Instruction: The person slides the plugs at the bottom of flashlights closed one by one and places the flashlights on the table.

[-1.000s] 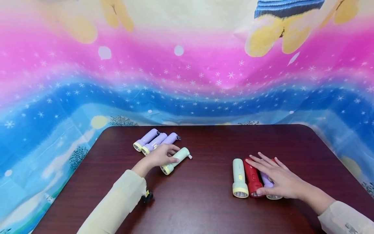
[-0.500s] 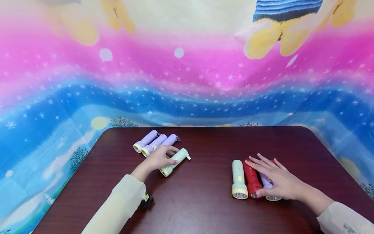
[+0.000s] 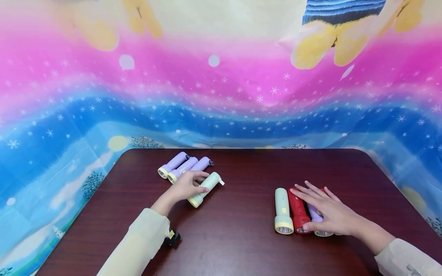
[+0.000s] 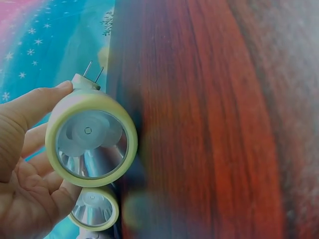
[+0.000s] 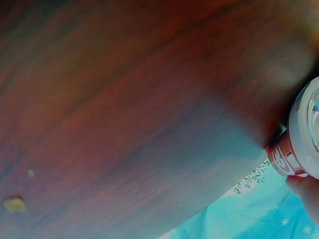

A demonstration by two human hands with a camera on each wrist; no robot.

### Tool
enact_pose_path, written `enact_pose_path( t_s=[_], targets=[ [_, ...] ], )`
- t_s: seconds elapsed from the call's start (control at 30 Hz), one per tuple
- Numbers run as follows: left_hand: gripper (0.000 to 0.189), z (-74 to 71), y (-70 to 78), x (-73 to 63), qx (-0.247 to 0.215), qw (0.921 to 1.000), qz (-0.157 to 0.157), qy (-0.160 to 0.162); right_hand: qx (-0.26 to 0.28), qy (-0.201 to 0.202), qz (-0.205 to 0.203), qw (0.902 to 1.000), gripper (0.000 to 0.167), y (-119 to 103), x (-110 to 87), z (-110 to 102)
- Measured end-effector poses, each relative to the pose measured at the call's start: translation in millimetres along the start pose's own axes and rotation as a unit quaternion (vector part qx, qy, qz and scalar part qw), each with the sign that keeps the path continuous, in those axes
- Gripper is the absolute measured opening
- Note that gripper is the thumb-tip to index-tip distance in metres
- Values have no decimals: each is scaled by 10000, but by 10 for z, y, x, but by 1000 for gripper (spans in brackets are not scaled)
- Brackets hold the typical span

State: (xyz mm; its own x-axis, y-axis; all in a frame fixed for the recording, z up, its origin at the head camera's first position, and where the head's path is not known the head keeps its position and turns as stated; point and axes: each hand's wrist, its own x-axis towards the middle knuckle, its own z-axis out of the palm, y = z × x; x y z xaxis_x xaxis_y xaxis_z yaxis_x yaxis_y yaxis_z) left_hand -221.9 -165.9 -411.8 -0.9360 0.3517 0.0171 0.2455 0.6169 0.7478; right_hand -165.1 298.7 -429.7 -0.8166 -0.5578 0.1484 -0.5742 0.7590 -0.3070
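Note:
My left hand [image 3: 186, 187] grips a pale green flashlight [image 3: 212, 181] between thumb and fingers. In the left wrist view the yellow rim and lens of that flashlight [image 4: 130, 144] face the camera, and two metal prongs stick out at its far end. Three purple flashlights [image 3: 184, 167] lie side by side just beyond this hand. On the right, my right hand [image 3: 335, 214] rests with fingers spread over a red flashlight [image 3: 297, 207] and a purple flashlight [image 3: 313, 213]. A bit of red shows behind its fingers; the rest is hidden. Left of these lies another pale green flashlight [image 3: 281, 201].
The dark reddish wood table [image 3: 235, 237] holds both groups, with bare wood between them. A printed cloth backdrop [image 3: 221, 111] hangs along the far edge and sides. A small black device [image 3: 173, 238] shows at the left wrist.
The left hand and its pale green flashlight have shifted very slightly to the left. The right hand and the flashlights under it stay in place.

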Motion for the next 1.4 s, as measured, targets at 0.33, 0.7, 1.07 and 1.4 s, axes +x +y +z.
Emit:
enact_pose_path(
  t_s=[0.33,0.7,1.07,1.4],
  targets=[
    [48,-17,-41,-72,-359,9986,-79,385,38,70,-87,9999,94,-31,5,-11],
    [50,-15,-28,-120,-598,9964,-167,569,-39,132,-148,9998,95,-46,10,-2],
    [53,33,76,-133,-943,9921,0,823,56,136,-62,9999,96,-55,-25,6],
    [54,18,145,-94,-1068,9885,251,1045,16,103,-109,9999,96,-49,-30,-30]
  ],
)
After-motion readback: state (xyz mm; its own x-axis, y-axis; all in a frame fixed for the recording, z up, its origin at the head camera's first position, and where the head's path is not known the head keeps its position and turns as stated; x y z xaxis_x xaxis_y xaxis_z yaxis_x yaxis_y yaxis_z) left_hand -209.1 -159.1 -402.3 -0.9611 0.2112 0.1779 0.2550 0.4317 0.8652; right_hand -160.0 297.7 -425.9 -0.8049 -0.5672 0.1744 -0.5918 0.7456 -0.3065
